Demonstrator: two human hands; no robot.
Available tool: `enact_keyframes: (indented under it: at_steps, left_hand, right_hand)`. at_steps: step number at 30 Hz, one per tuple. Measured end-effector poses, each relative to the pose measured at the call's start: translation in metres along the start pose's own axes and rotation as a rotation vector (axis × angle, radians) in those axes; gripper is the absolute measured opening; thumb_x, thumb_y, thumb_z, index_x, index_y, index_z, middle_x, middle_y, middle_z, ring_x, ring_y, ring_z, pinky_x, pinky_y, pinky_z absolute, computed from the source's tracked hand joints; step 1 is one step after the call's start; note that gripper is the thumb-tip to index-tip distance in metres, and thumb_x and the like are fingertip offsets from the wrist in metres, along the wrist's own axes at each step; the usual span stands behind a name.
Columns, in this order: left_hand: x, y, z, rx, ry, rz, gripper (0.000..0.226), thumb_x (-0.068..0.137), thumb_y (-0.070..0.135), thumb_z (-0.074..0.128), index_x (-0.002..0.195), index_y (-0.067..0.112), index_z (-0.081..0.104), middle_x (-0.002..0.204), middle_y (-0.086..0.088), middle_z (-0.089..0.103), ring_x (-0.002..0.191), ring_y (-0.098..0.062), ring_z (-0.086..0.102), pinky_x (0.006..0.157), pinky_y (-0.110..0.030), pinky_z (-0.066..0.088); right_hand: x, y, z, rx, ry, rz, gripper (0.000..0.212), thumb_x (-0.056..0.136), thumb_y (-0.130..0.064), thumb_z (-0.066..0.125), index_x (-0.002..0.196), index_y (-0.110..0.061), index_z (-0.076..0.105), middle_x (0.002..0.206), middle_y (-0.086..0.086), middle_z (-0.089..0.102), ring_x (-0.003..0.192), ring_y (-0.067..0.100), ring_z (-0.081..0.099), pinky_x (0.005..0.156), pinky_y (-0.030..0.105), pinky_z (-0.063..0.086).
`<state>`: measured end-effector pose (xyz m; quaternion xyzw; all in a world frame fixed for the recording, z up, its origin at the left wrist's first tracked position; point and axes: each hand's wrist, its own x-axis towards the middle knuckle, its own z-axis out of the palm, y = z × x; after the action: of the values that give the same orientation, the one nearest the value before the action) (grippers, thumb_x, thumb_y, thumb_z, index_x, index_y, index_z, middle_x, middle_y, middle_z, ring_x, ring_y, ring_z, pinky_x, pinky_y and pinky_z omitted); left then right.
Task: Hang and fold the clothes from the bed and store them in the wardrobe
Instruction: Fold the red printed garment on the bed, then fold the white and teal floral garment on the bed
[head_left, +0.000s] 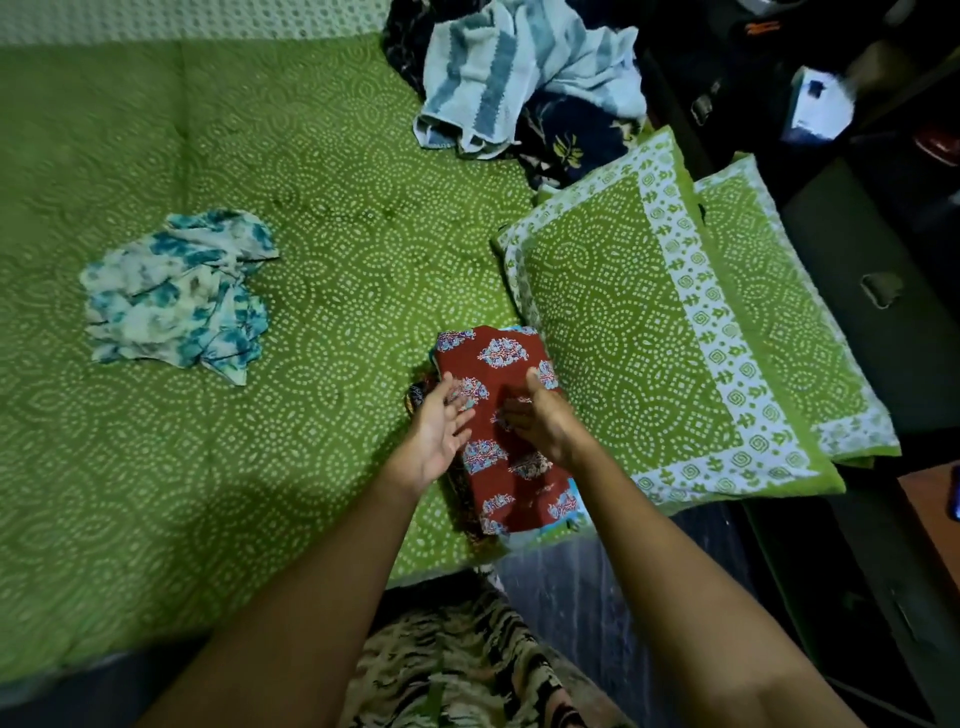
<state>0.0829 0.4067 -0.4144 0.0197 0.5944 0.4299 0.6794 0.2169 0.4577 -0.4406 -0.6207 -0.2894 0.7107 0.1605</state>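
The green-sheeted bed carries two matching pillows. Beyond the pillows lies a heap of clothes topped by a striped towel, and well left of them a crumpled blue-white garment. Just left of the pillows sits a folded red printed garment. Over it are the left hand and right hand, fingers loose, gripping nothing.

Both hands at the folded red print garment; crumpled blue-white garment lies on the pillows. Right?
No. Head view: the crumpled blue-white garment lies on the bedsheet, apart from the pillows. Left hand and right hand are at the folded red print garment.
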Motion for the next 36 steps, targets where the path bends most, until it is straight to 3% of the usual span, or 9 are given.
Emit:
enact_keyframes:
  at_steps: [4, 8, 11, 14, 17, 19, 21, 25, 36]
  left_hand:
    - [-0.020, 0.009, -0.018, -0.081, 0.058, 0.055, 0.052, 0.100, 0.041, 0.029, 0.145, 0.016, 0.030, 0.150, -0.009, 0.033, 0.136, -0.026, 0.036, 0.113, -0.038, 0.024]
    - [-0.040, 0.012, -0.038, -0.142, 0.103, 0.109, 0.050, 0.101, 0.039, 0.027, 0.145, 0.016, 0.030, 0.150, -0.011, 0.032, 0.136, -0.027, 0.035, 0.112, -0.039, 0.023]
    - [-0.058, 0.014, -0.059, -0.195, 0.144, 0.162, 0.048, 0.101, 0.039, 0.027, 0.144, 0.017, 0.032, 0.150, -0.011, 0.033, 0.136, -0.028, 0.035, 0.110, -0.039, 0.025]
    - [-0.072, 0.019, -0.082, -0.251, 0.195, 0.231, 0.047, 0.101, 0.037, 0.028, 0.143, 0.018, 0.034, 0.150, -0.010, 0.034, 0.136, -0.028, 0.035, 0.110, -0.040, 0.025]
    - [-0.086, 0.024, -0.109, -0.291, 0.247, 0.292, 0.045, 0.100, 0.036, 0.028, 0.140, 0.017, 0.037, 0.149, -0.011, 0.035, 0.135, -0.028, 0.036, 0.107, -0.039, 0.027]
    - [-0.095, 0.027, -0.124, -0.315, 0.275, 0.315, 0.046, 0.101, 0.037, 0.027, 0.142, 0.016, 0.035, 0.149, -0.011, 0.035, 0.135, -0.028, 0.036, 0.106, -0.039, 0.028]
    - [-0.101, 0.032, -0.138, -0.343, 0.301, 0.344, 0.046, 0.101, 0.036, 0.027, 0.142, 0.016, 0.034, 0.149, -0.011, 0.035, 0.135, -0.028, 0.036, 0.107, -0.039, 0.028]
    - [-0.109, 0.047, -0.161, -0.386, 0.318, 0.389, 0.047, 0.101, 0.037, 0.029, 0.142, 0.015, 0.034, 0.149, -0.011, 0.035, 0.134, -0.028, 0.037, 0.108, -0.041, 0.028]
    - [-0.096, 0.111, -0.270, -0.353, 0.336, 0.413, 0.049, 0.100, 0.039, 0.031, 0.143, 0.015, 0.034, 0.147, -0.009, 0.038, 0.133, -0.026, 0.039, 0.107, -0.040, 0.029]
  right_hand:
    - [-0.003, -0.007, 0.020, -0.023, -0.060, -0.023, 0.060, 0.101, -0.047, 0.025, 0.134, 0.000, 0.042, 0.134, 0.018, 0.052, 0.122, 0.033, 0.049, 0.099, 0.039, 0.038]
    - [-0.007, -0.007, 0.044, -0.041, -0.140, -0.032, 0.059, 0.100, -0.047, 0.027, 0.138, -0.004, 0.038, 0.131, 0.019, 0.053, 0.119, 0.032, 0.052, 0.094, 0.039, 0.037]
    - [-0.017, -0.011, 0.072, -0.091, -0.173, -0.045, 0.054, 0.099, -0.051, 0.029, 0.123, -0.006, 0.049, 0.102, 0.012, 0.060, 0.095, 0.026, 0.057, 0.081, 0.035, 0.044]
    - [-0.025, -0.015, 0.104, -0.123, -0.225, -0.058, 0.048, 0.100, -0.050, 0.026, 0.104, -0.011, 0.054, 0.080, 0.006, 0.054, 0.066, 0.015, 0.049, 0.060, 0.027, 0.036]
    - [-0.032, -0.016, 0.136, -0.154, -0.295, -0.078, 0.054, 0.101, -0.049, 0.022, 0.124, -0.008, 0.049, 0.090, 0.009, 0.057, 0.077, 0.019, 0.053, 0.066, 0.028, 0.039]
    - [-0.036, -0.016, 0.155, -0.143, -0.346, -0.073, 0.059, 0.101, -0.048, 0.022, 0.132, -0.004, 0.045, 0.109, 0.017, 0.058, 0.098, 0.028, 0.055, 0.081, 0.033, 0.043]
    - [-0.041, -0.016, 0.174, -0.146, -0.393, -0.077, 0.060, 0.101, -0.048, 0.022, 0.134, -0.003, 0.043, 0.119, 0.022, 0.056, 0.102, 0.028, 0.053, 0.093, 0.038, 0.041]
    - [-0.042, -0.018, 0.206, -0.176, -0.406, -0.094, 0.060, 0.101, -0.049, 0.022, 0.133, -0.003, 0.045, 0.110, 0.018, 0.059, 0.087, 0.024, 0.053, 0.090, 0.038, 0.041]
    - [-0.012, -0.025, 0.324, -0.158, -0.356, -0.097, 0.060, 0.100, -0.051, 0.021, 0.138, -0.009, 0.039, 0.135, 0.020, 0.048, 0.122, 0.033, 0.047, 0.097, 0.041, 0.038]
